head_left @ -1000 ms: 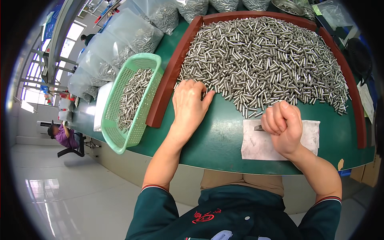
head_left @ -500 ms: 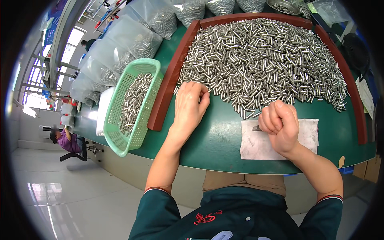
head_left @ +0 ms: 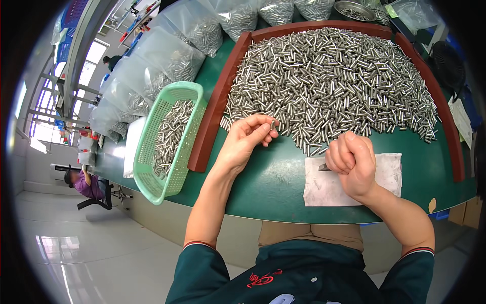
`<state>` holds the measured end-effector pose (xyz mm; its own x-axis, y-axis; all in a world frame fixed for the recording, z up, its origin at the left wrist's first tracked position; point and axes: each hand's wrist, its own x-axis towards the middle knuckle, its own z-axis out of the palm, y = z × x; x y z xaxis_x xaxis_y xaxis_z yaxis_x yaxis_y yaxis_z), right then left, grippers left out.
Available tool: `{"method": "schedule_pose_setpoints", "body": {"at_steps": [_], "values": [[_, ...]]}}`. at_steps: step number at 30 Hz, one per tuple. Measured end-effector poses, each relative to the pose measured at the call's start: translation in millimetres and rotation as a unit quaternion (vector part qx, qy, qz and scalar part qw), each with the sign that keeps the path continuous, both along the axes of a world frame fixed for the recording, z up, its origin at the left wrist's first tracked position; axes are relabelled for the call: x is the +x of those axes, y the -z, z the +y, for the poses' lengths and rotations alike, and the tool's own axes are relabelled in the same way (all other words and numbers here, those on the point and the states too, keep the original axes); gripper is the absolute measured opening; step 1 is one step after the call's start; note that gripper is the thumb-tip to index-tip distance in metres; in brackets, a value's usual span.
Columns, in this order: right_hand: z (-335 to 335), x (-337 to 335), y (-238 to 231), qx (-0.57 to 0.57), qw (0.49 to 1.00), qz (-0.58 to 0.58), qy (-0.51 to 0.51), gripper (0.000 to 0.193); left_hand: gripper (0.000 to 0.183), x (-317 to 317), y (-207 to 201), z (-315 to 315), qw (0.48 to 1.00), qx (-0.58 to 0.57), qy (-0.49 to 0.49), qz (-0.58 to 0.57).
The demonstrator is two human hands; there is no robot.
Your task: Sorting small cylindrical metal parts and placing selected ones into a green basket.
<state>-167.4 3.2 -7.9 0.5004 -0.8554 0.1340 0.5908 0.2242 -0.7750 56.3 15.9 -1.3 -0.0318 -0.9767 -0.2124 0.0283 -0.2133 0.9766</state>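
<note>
My left hand (head_left: 244,142) is raised just over the near edge of a heap of short metal pins (head_left: 329,81). Thumb and forefinger pinch one small metal pin (head_left: 273,124), held roughly upright. My right hand (head_left: 354,164) is closed in a fist above a smudged white cloth or paper sheet (head_left: 316,190). From the fist's left side pokes a dark flat metal tip (head_left: 323,167); the rest of that piece is hidden by the fingers. A green perforated plastic basket (head_left: 142,172) with more pins inside stands left of the heap.
Dark red rails (head_left: 212,111) border the heap on the green table (head_left: 268,192). Clear bags of pins (head_left: 177,55) line the left and back, near a round metal dish (head_left: 354,10). A black fan (head_left: 448,68) stands right. A person in purple (head_left: 88,185) sits far left.
My left hand has lifted from the heap's edge and moved right, turning so a pinched pin now shows. My right hand stays closed, almost in place.
</note>
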Motion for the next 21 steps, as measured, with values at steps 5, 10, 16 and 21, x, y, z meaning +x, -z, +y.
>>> {"method": "schedule_pose_setpoints", "body": {"at_steps": [5,10,16,21], "values": [[1,-1,1,0.006,1.0,0.001,0.003,0.04,0.014,-5,1,2,1.0,-0.005,0.019,-0.014],[-1,2,-1,0.017,1.0,-0.002,0.008,0.04,0.013,-39,-2,19,0.953,-0.154,0.1,-0.239],[-6,1,0,-0.007,0.999,-0.047,0.004,0.042,0.012,-57,12,26,0.865,-0.32,0.154,-0.355],[-5,-2,3,-0.005,0.999,-0.045,-0.003,0.043,0.012,-65,15,26,0.842,-0.342,0.138,-0.393]]}}
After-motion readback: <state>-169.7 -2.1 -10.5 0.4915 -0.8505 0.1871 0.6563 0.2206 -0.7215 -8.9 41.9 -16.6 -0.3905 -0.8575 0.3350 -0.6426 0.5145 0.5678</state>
